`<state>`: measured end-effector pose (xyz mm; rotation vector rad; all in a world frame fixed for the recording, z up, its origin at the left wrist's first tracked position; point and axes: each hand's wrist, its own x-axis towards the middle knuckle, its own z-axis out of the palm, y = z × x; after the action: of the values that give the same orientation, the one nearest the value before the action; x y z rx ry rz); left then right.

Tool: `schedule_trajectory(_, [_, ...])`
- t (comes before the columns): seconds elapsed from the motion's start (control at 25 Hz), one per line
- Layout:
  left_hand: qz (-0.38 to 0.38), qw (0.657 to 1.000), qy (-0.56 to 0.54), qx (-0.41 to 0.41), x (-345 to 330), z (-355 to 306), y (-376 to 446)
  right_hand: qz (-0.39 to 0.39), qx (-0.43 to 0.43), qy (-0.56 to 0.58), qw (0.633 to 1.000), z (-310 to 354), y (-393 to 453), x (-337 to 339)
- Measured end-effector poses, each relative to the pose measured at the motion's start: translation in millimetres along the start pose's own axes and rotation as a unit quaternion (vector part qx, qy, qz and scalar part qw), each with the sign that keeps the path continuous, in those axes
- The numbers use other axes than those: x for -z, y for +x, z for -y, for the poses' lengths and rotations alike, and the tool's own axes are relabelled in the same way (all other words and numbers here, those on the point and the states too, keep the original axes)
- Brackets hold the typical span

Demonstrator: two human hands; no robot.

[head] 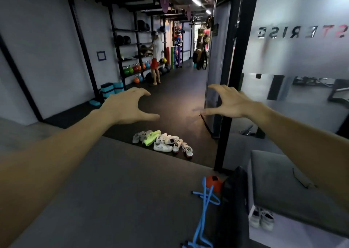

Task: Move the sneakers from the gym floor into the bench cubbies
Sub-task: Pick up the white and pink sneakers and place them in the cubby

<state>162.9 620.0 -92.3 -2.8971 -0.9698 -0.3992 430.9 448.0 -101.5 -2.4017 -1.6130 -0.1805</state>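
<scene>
Several sneakers lie in a loose heap on the dark gym floor: a grey pair (139,136), a neon green shoe (151,137), white sneakers (163,145) and a white pair with dark red soles (184,148). My left hand (127,106) and my right hand (225,101) are stretched out in the air well above and short of the heap, fingers spread and loosely bent, holding nothing. At the lower right stands the bench (279,183) with a grey padded top; one cubby under it holds a grey-and-black pair (261,219).
A black post (229,89) and a frosted glass wall rise on the right. A blue jump rope (204,206) and an orange cone (214,182) lie on the grey mat near the bench. Far back, a person (156,57) stands at a rack of kettlebells and balls.
</scene>
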Motion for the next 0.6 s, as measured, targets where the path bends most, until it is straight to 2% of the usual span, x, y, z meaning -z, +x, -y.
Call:
schedule_trajectory(0.2, [0.007,1.000,-0.013,-0.024,-46.2,63.2,100.5,0.023,-0.030,0.027,0.999,-5.0,106.0,-32.8])
schedule_trajectory(0.6, [0.073,0.991,-0.039,-0.104,-159.0,196.8,326.4,0.051,-0.119,0.058,0.990,-11.3,315.7,-147.5])
